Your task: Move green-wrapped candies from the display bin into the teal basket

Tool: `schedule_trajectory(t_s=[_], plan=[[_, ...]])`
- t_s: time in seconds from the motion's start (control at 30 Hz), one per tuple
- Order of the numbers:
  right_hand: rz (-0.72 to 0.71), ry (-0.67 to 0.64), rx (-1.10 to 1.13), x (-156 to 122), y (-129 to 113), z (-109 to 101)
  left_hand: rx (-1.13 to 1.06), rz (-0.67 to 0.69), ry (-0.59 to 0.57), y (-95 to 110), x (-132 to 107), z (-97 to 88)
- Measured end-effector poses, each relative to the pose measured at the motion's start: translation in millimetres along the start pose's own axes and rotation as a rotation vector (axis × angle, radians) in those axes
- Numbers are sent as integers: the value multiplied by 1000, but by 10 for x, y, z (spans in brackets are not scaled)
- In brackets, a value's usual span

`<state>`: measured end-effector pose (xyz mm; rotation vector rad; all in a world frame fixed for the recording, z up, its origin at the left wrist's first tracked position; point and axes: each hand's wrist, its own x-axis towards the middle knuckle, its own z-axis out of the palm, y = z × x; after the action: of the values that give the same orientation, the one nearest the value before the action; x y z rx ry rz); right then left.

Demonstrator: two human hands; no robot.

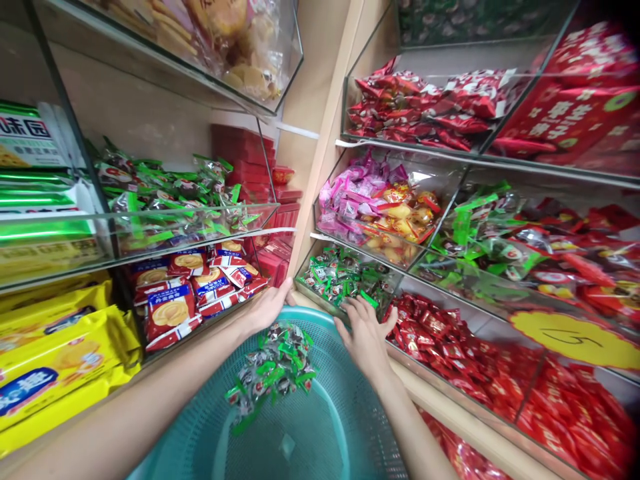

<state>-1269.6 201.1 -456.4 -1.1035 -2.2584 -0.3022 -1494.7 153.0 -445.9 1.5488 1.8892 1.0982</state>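
Observation:
A teal plastic basket (345, 433) with perforated walls sits below my hands. In it is a loose heap of small clear-wrapped candies (277, 363) with green ends, slightly blurred. My left hand (267, 308) is at the basket's far left rim, fingers stretched forward and partly hidden, with no item visible in it. My right hand (364, 330) is by the far right rim, palm down and fingers spread. Its fingertips reach the front edge of a low bin (313, 293) of similar green-wrapped candies (333, 273). Nothing shows in its grasp.
Glass-fronted shelves surround the basket. Left are yellow packets (65, 367), red-and-white biscuit packets (173, 307) and more green-ended candies (175, 193). Right are red-wrapped sweets (440, 333), purple-wrapped sweets (345, 197) and a yellow price tag (575, 339). A wooden post (320, 133) stands between.

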Motion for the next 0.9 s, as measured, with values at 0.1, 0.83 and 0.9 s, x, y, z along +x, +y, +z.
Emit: schedule_trajectory(t_s=[0.1, 0.83, 0.9], plan=[[9, 6, -85, 32, 17, -16, 9, -6, 11, 0, -9, -5], [-48, 20, 60, 99, 39, -66, 15, 4, 0, 33, -21, -9], [-42, 53, 136, 96, 3, -113, 9, 9, 3, 32, -19, -8]])
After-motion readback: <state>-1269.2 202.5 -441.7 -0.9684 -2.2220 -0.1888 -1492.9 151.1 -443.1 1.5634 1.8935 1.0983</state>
